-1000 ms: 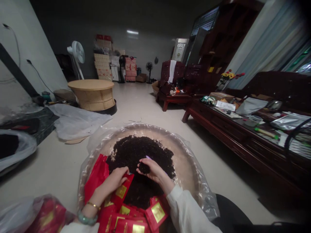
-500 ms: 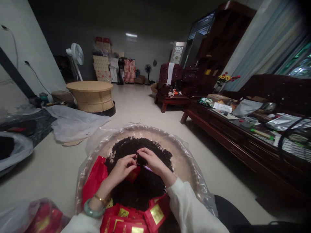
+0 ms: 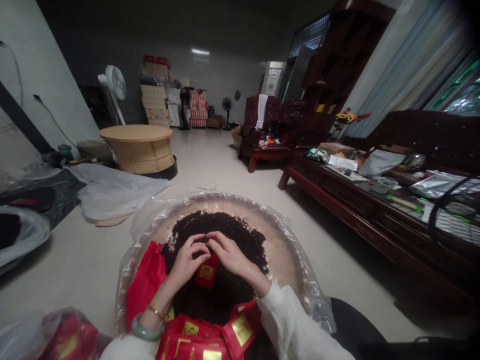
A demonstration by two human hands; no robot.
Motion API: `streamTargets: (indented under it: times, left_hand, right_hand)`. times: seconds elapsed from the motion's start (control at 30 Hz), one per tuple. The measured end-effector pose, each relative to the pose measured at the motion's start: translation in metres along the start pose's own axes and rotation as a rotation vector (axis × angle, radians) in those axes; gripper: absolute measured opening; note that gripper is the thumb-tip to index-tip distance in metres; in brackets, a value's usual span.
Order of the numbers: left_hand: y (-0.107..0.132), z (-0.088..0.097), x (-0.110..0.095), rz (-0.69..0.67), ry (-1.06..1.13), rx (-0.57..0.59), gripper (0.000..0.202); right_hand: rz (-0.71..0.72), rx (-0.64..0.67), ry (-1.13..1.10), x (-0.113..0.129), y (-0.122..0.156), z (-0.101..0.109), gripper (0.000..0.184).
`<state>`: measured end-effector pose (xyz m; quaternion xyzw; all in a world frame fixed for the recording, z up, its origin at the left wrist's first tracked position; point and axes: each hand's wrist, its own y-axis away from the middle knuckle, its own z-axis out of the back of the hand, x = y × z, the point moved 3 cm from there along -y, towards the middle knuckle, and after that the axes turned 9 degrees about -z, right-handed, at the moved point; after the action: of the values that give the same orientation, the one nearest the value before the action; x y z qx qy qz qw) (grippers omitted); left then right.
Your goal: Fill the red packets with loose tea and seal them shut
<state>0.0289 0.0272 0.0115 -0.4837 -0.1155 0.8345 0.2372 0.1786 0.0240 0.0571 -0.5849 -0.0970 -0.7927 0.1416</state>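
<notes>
Low in the frame's centre, over the loose tea [image 3: 240, 232], my left hand [image 3: 185, 262] and right hand [image 3: 230, 256] pinch the top edge of a small red packet [image 3: 207, 272], probably light and floppy, best held there.

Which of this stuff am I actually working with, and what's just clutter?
In use: left hand, right hand, red packet between them, dark loose leaves, tray, spare packets.
Lying about: fan, round table, plastic sheet, long table, boxes.
</notes>
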Motion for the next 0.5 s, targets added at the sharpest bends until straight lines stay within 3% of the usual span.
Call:
streamTargets:
  times: [0.2,0.33,0.5]
  left_hand:
    - [0.004,0.006,0.000,-0.006,-0.055,-0.077,0.011]
    - [0.009,0.002,-0.010,-0.047,-0.054,0.009,0.014]
    - [0.012,-0.002,-0.024,-0.254,-0.142,0.128,0.020]
  right_hand:
    - [0.137,0.007,0.492,-0.005,0.009,-0.009,0.021]
    - [0.130,0.086,0.743,-0.017,0.007,-0.014,0.008]
    - [0.114,0.132,0.873,-0.026,0.003,-0.019,0.022]
